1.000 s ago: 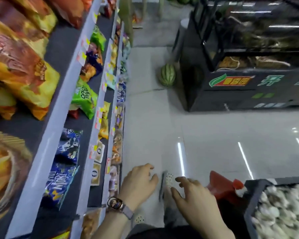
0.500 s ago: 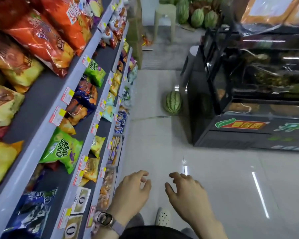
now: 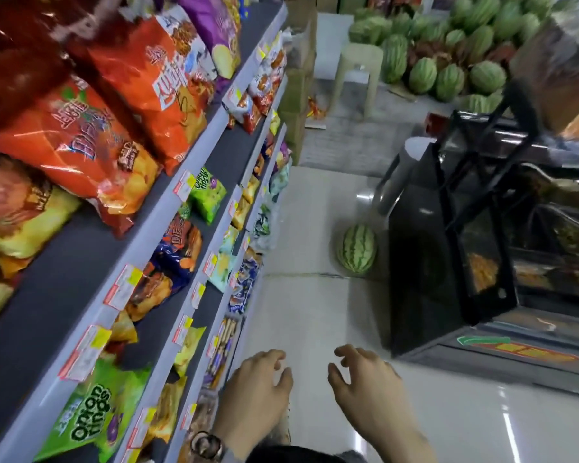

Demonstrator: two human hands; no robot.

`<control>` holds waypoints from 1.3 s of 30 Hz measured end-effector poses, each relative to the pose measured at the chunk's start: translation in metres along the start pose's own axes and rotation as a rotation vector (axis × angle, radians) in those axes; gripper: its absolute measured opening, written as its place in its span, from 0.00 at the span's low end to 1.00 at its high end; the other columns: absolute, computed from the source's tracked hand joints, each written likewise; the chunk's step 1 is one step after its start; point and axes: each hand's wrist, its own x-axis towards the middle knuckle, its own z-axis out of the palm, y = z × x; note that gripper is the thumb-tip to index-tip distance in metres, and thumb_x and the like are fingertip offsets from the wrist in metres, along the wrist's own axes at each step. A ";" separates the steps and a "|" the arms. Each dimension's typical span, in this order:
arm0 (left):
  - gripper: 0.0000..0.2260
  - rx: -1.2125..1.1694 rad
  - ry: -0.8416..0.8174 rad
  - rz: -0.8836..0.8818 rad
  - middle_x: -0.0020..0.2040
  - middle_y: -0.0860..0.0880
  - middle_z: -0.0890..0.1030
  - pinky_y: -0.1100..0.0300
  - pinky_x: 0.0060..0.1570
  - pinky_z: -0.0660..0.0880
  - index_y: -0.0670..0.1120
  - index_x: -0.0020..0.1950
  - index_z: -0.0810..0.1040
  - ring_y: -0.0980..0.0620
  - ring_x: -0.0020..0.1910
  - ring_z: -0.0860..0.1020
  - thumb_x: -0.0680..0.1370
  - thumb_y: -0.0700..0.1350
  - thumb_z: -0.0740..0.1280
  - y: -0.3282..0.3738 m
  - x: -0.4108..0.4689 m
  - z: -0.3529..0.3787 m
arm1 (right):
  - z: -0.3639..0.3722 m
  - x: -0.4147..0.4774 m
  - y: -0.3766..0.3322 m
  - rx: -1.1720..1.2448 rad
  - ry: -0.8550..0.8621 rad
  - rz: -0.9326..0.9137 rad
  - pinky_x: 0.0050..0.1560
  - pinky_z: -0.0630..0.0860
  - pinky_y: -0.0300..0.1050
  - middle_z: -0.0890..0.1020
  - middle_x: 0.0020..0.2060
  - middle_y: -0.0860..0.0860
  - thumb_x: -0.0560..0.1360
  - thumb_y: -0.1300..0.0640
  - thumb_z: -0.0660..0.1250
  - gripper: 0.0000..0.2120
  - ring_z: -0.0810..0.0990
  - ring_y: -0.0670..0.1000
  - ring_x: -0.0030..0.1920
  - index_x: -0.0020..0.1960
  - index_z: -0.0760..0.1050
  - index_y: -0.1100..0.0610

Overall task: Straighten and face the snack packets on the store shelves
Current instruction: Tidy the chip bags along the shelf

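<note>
From the head view, the left hand [image 3: 254, 392] and right hand [image 3: 365, 385] hover empty, fingers loosely spread, over the aisle floor beside shelves [image 3: 194, 152] of snack packets [image 3: 91, 412], probably light, crinkly, slippery, best pinched by their edges.

Two hands in shot, the left hand [image 3: 254, 389] and the right hand [image 3: 368, 385], both empty with fingers loosely spread. One wristwatch [image 3: 206, 446] on the left wrist. Four tiers of shelves [image 3: 91, 295] running down the left side. Two green onion-ring packets [image 3: 91, 416] (one near, one further along). One lone watermelon [image 3: 357, 249] on the floor, plus a heap at the back, too many to count. One pale stool [image 3: 358, 75].
</note>
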 end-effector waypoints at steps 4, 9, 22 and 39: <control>0.19 0.027 -0.012 0.038 0.66 0.57 0.81 0.60 0.61 0.75 0.55 0.75 0.74 0.55 0.63 0.79 0.85 0.55 0.62 0.020 0.061 -0.029 | -0.021 0.049 -0.012 0.000 0.013 -0.003 0.58 0.75 0.45 0.81 0.60 0.41 0.81 0.39 0.57 0.20 0.79 0.49 0.61 0.70 0.72 0.42; 0.19 0.058 0.031 0.020 0.66 0.56 0.82 0.59 0.59 0.75 0.55 0.74 0.76 0.53 0.64 0.80 0.84 0.55 0.62 0.042 0.120 -0.052 | -0.046 0.098 -0.017 -0.008 -0.003 -0.032 0.57 0.76 0.46 0.80 0.61 0.40 0.81 0.37 0.57 0.20 0.79 0.49 0.61 0.70 0.71 0.40; 0.19 -0.081 0.252 -0.371 0.66 0.52 0.83 0.57 0.61 0.77 0.52 0.74 0.76 0.50 0.63 0.81 0.84 0.55 0.63 0.106 0.199 -0.064 | -0.119 0.282 -0.034 -0.244 -0.162 -0.562 0.60 0.75 0.46 0.80 0.63 0.43 0.81 0.40 0.57 0.21 0.79 0.50 0.64 0.71 0.72 0.43; 0.16 0.011 0.827 -0.835 0.60 0.52 0.83 0.51 0.51 0.79 0.56 0.68 0.77 0.43 0.59 0.81 0.81 0.54 0.61 0.136 0.099 -0.140 | -0.178 0.280 -0.195 -0.295 0.018 -1.480 0.38 0.79 0.48 0.86 0.47 0.47 0.74 0.44 0.72 0.14 0.85 0.56 0.44 0.58 0.82 0.47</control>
